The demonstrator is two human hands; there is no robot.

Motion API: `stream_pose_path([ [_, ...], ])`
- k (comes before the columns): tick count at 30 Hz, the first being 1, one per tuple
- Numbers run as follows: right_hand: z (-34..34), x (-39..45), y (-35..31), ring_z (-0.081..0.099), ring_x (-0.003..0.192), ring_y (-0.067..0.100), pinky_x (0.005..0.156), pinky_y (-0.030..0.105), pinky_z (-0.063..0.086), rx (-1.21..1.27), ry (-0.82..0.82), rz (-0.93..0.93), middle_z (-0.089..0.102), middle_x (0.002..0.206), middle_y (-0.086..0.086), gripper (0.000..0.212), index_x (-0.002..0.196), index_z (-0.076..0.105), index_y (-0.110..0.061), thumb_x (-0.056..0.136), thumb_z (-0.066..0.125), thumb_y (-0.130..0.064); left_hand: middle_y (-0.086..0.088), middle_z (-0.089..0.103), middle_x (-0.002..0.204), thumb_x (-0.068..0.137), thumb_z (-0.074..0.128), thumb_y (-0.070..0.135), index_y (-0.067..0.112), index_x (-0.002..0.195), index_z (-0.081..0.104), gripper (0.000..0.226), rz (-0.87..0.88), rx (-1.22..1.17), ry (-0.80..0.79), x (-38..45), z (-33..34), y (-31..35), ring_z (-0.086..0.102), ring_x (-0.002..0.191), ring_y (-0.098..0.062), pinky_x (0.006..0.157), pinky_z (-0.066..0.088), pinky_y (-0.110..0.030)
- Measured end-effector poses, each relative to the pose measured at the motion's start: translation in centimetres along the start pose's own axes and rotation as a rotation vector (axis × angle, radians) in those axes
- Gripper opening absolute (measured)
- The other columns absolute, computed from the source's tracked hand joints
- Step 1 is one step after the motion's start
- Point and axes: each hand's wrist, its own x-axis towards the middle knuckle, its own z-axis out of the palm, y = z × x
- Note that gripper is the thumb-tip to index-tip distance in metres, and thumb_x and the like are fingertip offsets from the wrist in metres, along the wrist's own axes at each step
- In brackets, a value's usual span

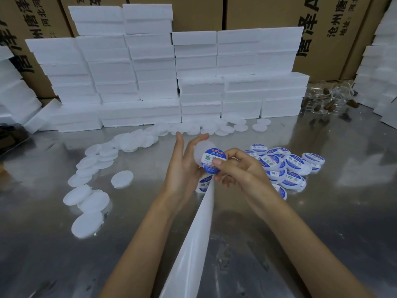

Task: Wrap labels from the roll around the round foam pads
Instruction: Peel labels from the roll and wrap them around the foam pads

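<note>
Head view: left hand (185, 168) cradles a foam pad (203, 149), right hand (240, 168) fingers pinching its label (213, 161)

— What carries it all?
— A shiny metal table (322, 222).
— What lies on it?
— Bare white foam discs (90, 196) strewn along the left, a heap of blue-labelled discs (287, 166) at right, stacked white foam boxes (161, 82) at the back, and clear plastic pieces (328, 97) at the far right.

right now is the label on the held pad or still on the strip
On the pad: the label covers its face under the right thumb, above the strip.
</note>
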Motion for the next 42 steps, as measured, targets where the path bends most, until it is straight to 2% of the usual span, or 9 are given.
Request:
stream_pose_path([
  [4,0.6,0.1,0.2,0.062,0.059,0.015,0.052,0.022,0.045,-0.040,0.128,-0.016,0.071,0.071,0.008,0.023,0.084,0.060,-0.011,0.082,0.079,-0.025,-0.021,0.064,0.130,0.078,0.029,0.075,0.026,0.142,0.052,0.084,-0.007,0.030,-0.065,-0.1,0.7,-0.2,0.061,0.122,-0.032,0.107,0.044,-0.042],
  [10,0.5,0.0,0.2,0.061,0.059,0.011,0.051,0.020,0.045,-0.053,0.200,0.005,0.071,0.070,0.003,0.023,0.087,0.061,-0.007,0.084,0.077,-0.023,-0.009,0.067,0.130,0.087,0.019,0.075,0.031,0.140,0.052,0.076,-0.019,0.107,-0.105,0.1,0.7,-0.7,0.064,0.121,-0.020,0.106,0.042,-0.035],
  [22,0.7,-0.1,0.3,0.061,0.056,0.008,0.050,0.016,0.044,-0.108,0.282,0.027,0.071,0.069,0.002,0.025,0.085,0.060,-0.010,0.083,0.078,-0.026,-0.019,0.061,0.134,0.085,0.028,0.066,0.017,0.141,0.052,0.078,-0.011,0.173,-0.086,-0.3,1.4,-0.8,0.062,0.120,-0.028,0.087,0.052,-0.023],
  [24,0.7,0.1,0.4,0.061,0.055,0.007,0.050,0.013,0.043,-0.178,0.308,0.004,0.070,0.068,0.002,0.025,0.081,0.060,-0.013,0.082,0.079,-0.028,-0.024,0.059,0.135,0.085,0.031,0.063,0.014,0.138,0.053,0.076,-0.009,0.165,-0.054,-0.3,1.7,-0.8,0.059,0.124,-0.033,0.097,0.051,-0.030],
  [26,0.6,0.3,0.6,0.062,0.058,0.006,0.056,0.017,0.046,-0.242,0.325,-0.011,0.071,0.069,0.002,0.025,0.081,0.062,-0.016,0.079,0.081,-0.033,-0.028,0.057,0.135,0.084,0.036,0.060,0.010,0.136,0.054,0.074,-0.011,0.130,-0.024,-0.5,1.9,-0.7,0.056,0.127,-0.037,0.106,0.047,-0.038],
  [29,0.3,0.4,1.1,0.064,0.063,0.004,0.064,0.029,0.050,-0.391,0.361,-0.008,0.070,0.070,-0.002,0.035,0.085,0.062,-0.024,0.072,0.080,-0.052,-0.032,0.057,0.131,0.084,0.040,0.056,0.006,0.133,0.055,0.072,-0.008,0.083,0.001,-0.6,2.0,-0.5,0.057,0.126,-0.040,0.104,0.049,-0.039],
  [33,-0.3,0.2,1.5,0.056,0.064,0.000,0.057,0.029,0.043,-0.696,0.458,-0.061,0.058,0.068,-0.010,0.061,0.083,0.042,-0.031,0.060,0.064,-0.083,-0.029,0.059,0.125,0.086,0.043,0.057,0.004,0.138,0.052,0.075,-0.025,-0.051,-0.001,-0.6,1.9,-0.3,0.065,0.117,-0.029,0.099,0.053,-0.034],
  [37,0.0,-0.1,1.8,0.061,0.067,0.004,0.053,0.028,0.040,-0.858,0.447,-0.156,0.062,0.068,-0.016,0.071,0.073,0.037,-0.024,0.060,0.053,-0.091,-0.023,0.060,0.119,0.094,0.038,0.059,0.008,0.139,0.052,0.070,-0.095,-0.183,-0.048,-0.9,2.3,-0.4,0.066,0.103,-0.023,0.094,0.053,-0.029],
  [42,0.1,-0.1,1.7,0.055,0.055,0.006,0.051,0.026,0.034,-0.979,0.501,-0.221,0.058,0.056,-0.010,0.069,0.064,0.037,-0.022,0.065,0.042,-0.090,-0.024,0.052,0.143,0.100,0.035,0.057,0.012,0.144,0.050,0.064,-0.163,-0.412,-0.079,-1.1,2.8,-0.6,0.055,0.126,-0.032,0.109,0.042,-0.037],
])
